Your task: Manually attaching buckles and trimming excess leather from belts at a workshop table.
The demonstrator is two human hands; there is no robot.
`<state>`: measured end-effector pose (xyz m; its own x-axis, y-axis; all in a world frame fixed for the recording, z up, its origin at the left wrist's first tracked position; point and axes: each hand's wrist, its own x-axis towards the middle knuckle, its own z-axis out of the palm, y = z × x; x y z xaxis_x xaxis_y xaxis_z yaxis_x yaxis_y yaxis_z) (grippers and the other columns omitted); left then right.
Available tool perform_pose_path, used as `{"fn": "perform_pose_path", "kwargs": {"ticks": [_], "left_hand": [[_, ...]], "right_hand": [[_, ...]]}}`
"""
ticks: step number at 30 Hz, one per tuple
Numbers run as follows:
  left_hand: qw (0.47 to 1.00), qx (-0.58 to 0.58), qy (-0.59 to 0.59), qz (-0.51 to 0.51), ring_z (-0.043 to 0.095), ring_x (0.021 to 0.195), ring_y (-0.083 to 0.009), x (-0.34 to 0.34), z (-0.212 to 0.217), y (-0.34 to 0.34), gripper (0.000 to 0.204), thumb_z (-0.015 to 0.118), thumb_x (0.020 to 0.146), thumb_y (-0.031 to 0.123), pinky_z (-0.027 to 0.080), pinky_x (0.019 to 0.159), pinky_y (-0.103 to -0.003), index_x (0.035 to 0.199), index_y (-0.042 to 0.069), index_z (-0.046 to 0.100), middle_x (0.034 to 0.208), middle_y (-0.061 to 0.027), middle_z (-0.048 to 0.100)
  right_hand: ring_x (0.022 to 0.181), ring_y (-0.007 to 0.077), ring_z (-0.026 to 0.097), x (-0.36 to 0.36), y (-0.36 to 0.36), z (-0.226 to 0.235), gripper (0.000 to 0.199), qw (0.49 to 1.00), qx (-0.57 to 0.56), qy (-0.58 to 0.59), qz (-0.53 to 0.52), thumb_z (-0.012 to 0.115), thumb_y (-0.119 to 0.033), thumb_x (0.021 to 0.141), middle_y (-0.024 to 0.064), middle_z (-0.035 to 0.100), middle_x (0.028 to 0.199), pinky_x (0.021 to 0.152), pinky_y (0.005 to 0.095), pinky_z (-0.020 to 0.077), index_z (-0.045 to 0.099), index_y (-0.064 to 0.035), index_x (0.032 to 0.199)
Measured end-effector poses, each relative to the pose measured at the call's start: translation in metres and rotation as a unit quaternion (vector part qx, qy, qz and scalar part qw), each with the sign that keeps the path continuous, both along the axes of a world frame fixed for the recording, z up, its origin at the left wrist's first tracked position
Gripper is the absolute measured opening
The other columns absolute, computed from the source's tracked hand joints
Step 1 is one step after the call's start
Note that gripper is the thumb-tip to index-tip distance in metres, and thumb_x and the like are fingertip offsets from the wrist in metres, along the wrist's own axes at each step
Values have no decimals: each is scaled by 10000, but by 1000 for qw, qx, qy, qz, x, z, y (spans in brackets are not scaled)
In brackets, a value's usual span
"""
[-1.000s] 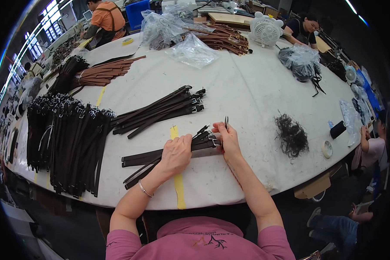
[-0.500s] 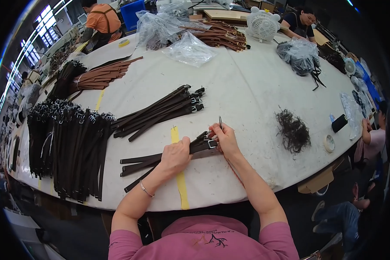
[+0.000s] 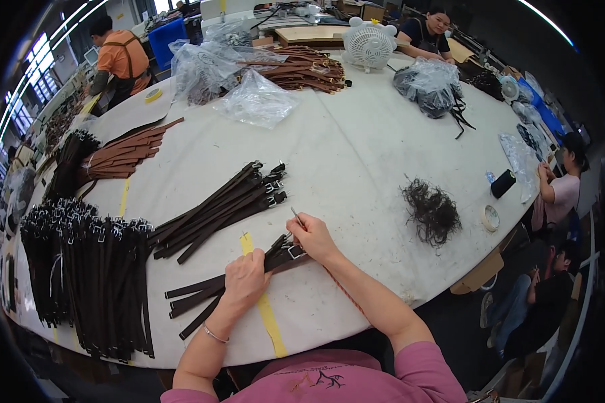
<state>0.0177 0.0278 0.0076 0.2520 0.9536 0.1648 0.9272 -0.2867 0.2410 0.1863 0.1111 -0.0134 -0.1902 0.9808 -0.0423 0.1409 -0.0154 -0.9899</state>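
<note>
My left hand (image 3: 247, 275) is closed around a few dark brown straps (image 3: 195, 289) on the white-covered table. Their free ends fan out to the left, and a silver buckle (image 3: 295, 252) sits at the right end. Just above that buckle my right hand (image 3: 314, 236) is closed on a thin pointed metal tool (image 3: 294, 212), whose tip sticks out past the fingers; most of it is hidden. A loose pile of similar buckled straps (image 3: 215, 211) lies beyond my left hand. At the left is a large stack of dark straps (image 3: 107, 289).
Dark thread scraps (image 3: 431, 211) lie to the right, near a black spool (image 3: 503, 183) and a tape roll (image 3: 490, 217). Brown straps (image 3: 124, 154), plastic bags (image 3: 259, 101) and a white fan (image 3: 370, 45) are farther off. Other people are around the table.
The whole view has shifted, so the table things appear farther left and lower. The tool's tip, upright before, now leans left. Both hands keep their hold near the buckle.
</note>
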Motion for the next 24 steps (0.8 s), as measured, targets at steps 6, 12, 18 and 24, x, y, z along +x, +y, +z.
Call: {"fn": "perform_pose_path", "kwargs": {"ticks": [6, 12, 18, 24], "left_hand": [[999, 4, -49, 11, 570, 651, -298, 2, 3, 6, 327, 710, 650, 181, 448, 571, -396, 827, 39, 475, 712, -120, 555], [996, 39, -81, -10, 556, 639, -282, -3, -4, 8, 346, 710, 585, 140, 422, 557, -372, 848, 36, 512, 707, -100, 542], [989, 55, -136, -13, 545, 602, -273, -2, -14, 13, 350, 650, 530, 74, 406, 528, -371, 864, 32, 556, 671, -86, 528], [986, 53, -151, -47, 517, 575, -280, -12, -14, 9, 383, 594, 506, 76, 395, 517, -371, 883, 22, 559, 651, -97, 508]], "right_hand": [[455, 191, 364, 3, 0, 6, 326, 994, 107, -32, 8, 578, -220, 857, 131, 431, 514, 450, 331, 332, 444, 23, 685], [436, 231, 430, 1, -7, 9, 234, 991, 131, -17, 14, 589, -183, 848, 134, 472, 530, 440, 328, 347, 495, 4, 743], [446, 211, 464, 8, -11, 9, 179, 994, 108, -1, 7, 607, -159, 830, 120, 524, 579, 443, 302, 376, 531, -5, 781], [524, 179, 531, 4, -30, 3, 101, 996, 77, 32, 29, 590, -76, 812, 92, 572, 671, 503, 273, 425, 551, -7, 874]]}}
